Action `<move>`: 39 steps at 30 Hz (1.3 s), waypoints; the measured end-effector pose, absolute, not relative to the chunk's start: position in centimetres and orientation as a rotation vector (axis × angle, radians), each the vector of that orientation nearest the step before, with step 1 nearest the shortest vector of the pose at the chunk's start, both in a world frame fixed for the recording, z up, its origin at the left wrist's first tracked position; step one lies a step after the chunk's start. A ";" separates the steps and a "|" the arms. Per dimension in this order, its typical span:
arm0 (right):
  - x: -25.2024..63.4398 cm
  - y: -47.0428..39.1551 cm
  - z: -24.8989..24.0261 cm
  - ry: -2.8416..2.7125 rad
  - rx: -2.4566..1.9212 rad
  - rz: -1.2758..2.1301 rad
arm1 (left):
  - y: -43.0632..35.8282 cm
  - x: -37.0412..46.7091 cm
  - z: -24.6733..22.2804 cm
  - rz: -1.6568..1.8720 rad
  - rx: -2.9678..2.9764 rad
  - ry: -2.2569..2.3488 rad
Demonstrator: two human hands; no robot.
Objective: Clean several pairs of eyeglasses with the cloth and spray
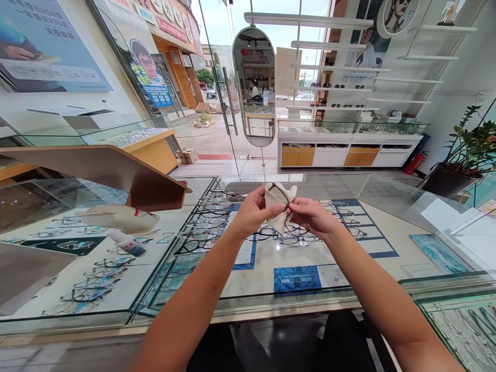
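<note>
Above the glass counter, my left hand (253,213) pinches a cream cloth (279,199) folded around part of a pair of dark-framed glasses (282,190). My right hand (313,216) meets it at the middle, its fingers closed on the frame of the same glasses. One rim shows against the cloth; the rest hangs by my right fingers and is partly hidden. Below and to the left, a row of glasses (199,245) lies on the counter.
A white bottle (127,243) and a beige cloth-like object (118,218) stand left, near a brown wooden board (155,178). A blue and white card (298,279) lies near the counter's front edge. An oval mirror (256,85) stands beyond.
</note>
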State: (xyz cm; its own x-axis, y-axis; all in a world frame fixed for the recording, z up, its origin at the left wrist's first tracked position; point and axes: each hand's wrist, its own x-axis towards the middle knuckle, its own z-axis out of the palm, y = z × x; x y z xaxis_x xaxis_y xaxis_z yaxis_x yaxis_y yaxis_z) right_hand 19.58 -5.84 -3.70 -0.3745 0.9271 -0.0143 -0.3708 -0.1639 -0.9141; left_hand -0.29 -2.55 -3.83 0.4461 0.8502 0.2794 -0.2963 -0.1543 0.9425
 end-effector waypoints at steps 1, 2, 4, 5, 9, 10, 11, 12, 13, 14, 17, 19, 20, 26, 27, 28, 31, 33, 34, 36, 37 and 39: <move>19.5 -5.9 -3.8 -1.101 -0.759 1.717 | -2.5 -0.3 -3.9 1.101 1.381 0.551; 19.4 -5.9 -3.9 -1.095 -0.761 1.722 | -2.4 -0.2 -4.1 1.113 1.384 0.567; 19.3 -5.9 -4.1 -1.078 -0.760 1.728 | -2.3 -0.1 -4.4 1.143 1.387 0.598; 19.1 -5.9 -4.3 -1.073 -0.755 1.730 | -2.3 0.0 -4.5 1.160 1.386 0.613; 18.6 -5.9 -4.7 -1.099 -0.714 1.721 | -2.5 0.5 -4.8 1.255 1.387 0.663; 18.5 -5.9 -4.8 -1.104 -0.711 1.714 | -2.6 0.6 -4.8 1.291 1.392 0.674; 18.4 -5.9 -4.9 -1.104 -0.712 1.705 | -2.7 0.7 -4.9 1.333 1.400 0.687; 18.2 -5.9 -5.0 -1.102 -0.716 1.698 | -2.8 0.8 -4.9 1.378 1.408 0.701; 18.1 -5.9 -5.1 -1.100 -0.720 1.694 | -2.8 0.9 -5.0 1.416 1.414 0.716; 18.0 -5.9 -5.2 -1.102 -0.722 1.692 | -2.7 0.9 -5.0 1.438 1.419 0.728; 17.9 -5.9 -5.3 -1.114 -0.718 1.672 | -2.1 0.4 -5.1 1.375 1.418 0.687; 18.1 -5.9 -5.1 -1.105 -0.715 1.635 | -1.5 -0.1 -5.0 1.261 1.401 0.584; 18.2 -5.9 -5.0 -1.095 -0.713 1.616 | -1.2 -0.4 -4.9 1.201 1.390 0.530; 18.6 -5.5 -5.1 -1.076 -0.694 1.596 | -1.1 -1.0 -4.4 1.055 1.367 0.455; 18.5 -5.4 -5.2 -1.076 -0.687 1.603 | -1.3 -0.9 -4.4 1.071 1.371 0.471; 18.4 -5.4 -5.3 -1.073 -0.680 1.609 | -1.4 -0.7 -4.4 1.086 1.371 0.486; 18.0 -5.4 -5.7 -1.061 -0.665 1.625 | -1.7 0.0 -4.7 1.137 1.345 0.536; 17.8 -5.5 -5.9 -1.063 -0.665 1.630 | -1.7 0.4 -5.0 1.188 1.327 0.583; 17.7 -5.5 -5.9 -1.068 -0.669 1.630 | -1.8 0.5 -5.1 1.215 1.324 0.604; 17.5 -5.6 -6.0 -1.082 -0.676 1.614 | -1.9 0.8 -5.3 1.282 1.331 0.633; 17.4 -5.7 -6.1 -1.090 -0.678 1.602 | -2.0 0.8 -5.3 1.323 1.337 0.647; 17.2 -5.8 -6.2 -1.113 -0.677 1.581 | -2.2 1.0 -5.3 1.406 1.347 0.679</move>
